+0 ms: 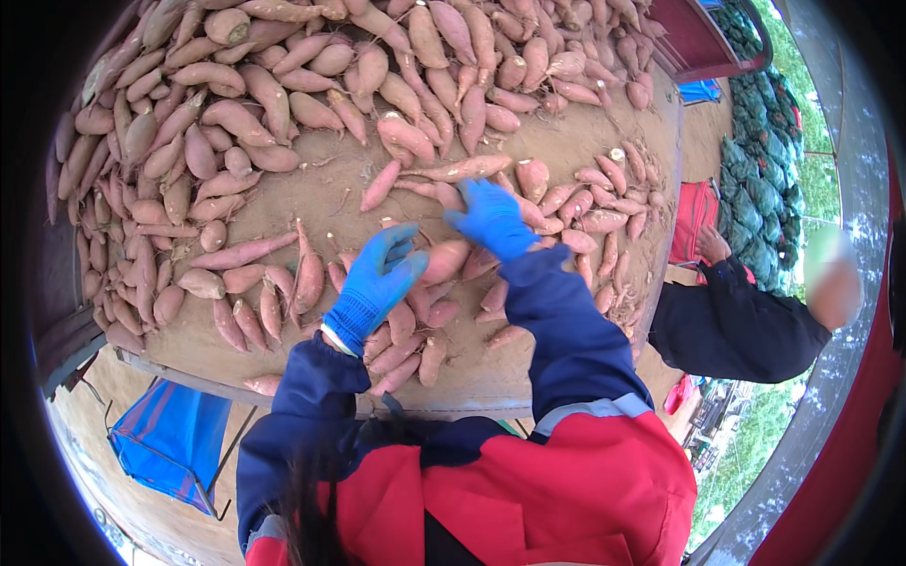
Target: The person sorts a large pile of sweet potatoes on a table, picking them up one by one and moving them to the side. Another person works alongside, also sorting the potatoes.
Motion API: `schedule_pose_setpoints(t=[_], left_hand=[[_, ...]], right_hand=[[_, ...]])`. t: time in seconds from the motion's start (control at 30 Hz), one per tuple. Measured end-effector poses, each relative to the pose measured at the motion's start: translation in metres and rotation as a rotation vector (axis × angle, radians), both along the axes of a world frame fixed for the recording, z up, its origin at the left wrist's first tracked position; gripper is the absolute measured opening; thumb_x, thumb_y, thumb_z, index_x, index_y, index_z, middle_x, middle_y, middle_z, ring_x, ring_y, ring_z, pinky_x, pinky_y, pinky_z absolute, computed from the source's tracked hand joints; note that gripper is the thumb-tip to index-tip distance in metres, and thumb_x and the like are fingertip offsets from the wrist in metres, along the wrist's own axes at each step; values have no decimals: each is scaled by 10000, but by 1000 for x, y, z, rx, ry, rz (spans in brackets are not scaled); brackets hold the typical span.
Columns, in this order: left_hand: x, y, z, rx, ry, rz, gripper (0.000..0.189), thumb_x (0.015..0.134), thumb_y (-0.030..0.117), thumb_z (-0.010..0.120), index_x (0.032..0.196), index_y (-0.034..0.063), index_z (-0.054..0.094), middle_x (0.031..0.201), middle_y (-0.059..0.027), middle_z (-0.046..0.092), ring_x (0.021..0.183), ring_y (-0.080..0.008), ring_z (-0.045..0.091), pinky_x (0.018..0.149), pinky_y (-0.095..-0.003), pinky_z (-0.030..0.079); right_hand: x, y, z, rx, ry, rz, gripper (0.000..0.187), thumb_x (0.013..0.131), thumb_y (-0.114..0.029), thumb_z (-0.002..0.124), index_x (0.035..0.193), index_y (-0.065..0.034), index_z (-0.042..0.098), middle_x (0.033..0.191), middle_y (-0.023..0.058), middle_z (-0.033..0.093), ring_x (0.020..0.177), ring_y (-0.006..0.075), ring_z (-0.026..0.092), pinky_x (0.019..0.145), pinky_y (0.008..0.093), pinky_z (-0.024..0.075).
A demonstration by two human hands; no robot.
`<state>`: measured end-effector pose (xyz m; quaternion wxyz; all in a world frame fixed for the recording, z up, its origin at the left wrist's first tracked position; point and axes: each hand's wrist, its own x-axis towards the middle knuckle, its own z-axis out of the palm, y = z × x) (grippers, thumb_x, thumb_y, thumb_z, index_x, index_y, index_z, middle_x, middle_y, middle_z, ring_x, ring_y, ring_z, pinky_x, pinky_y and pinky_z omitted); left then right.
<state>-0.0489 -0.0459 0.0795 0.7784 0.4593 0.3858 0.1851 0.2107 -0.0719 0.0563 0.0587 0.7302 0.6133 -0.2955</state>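
My left hand (379, 279), in a blue knit-cuffed glove, is held above the table with thumb and fingers apart and nothing between them. Just right of its thumb lies a thick pink sweet potato (446, 262). My right hand (493, 218), also gloved in blue, reaches farther out, its fingertips at the end of a short sweet potato (449, 196). Whether it grips anything is hidden beneath the palm. A long, slender sweet potato (467, 168) lies just beyond those fingers. Below my hands, a group of sweet potatoes (402, 354) lies near the table's front edge.
A large heap of sweet potatoes (283, 106) covers the table's (325, 187) far and left sides. Small ones (601, 221) lie at right. A blue bag on a frame (170, 442) stands below left. Another person (736, 329) is at the right, near filled green bags (761, 184).
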Motion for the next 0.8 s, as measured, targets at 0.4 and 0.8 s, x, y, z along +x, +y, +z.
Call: schedule_pose_setpoints(t=[0.4, 0.8], left_hand=[[-25, 4, 5, 400, 215, 185, 577, 930, 179, 730, 1434, -3, 516, 1351, -150, 605, 1230, -260, 582, 1053, -383, 465], [-42, -4, -14, -351, -9, -99, 574, 956, 381, 703, 1367, 19, 533, 1131, -129, 649, 979, -231, 655, 753, -342, 556]], right_hand=[[-16, 46, -11, 212, 544, -480, 286, 895, -289, 713, 1060, -64, 648, 1215, 137, 676, 1051, 300, 659, 923, 463, 513], [-30, 45, 26, 884, -228, -70, 360, 835, -302, 733, 1160, -152, 696, 1088, 151, 673, 1030, 340, 652, 905, 462, 517]])
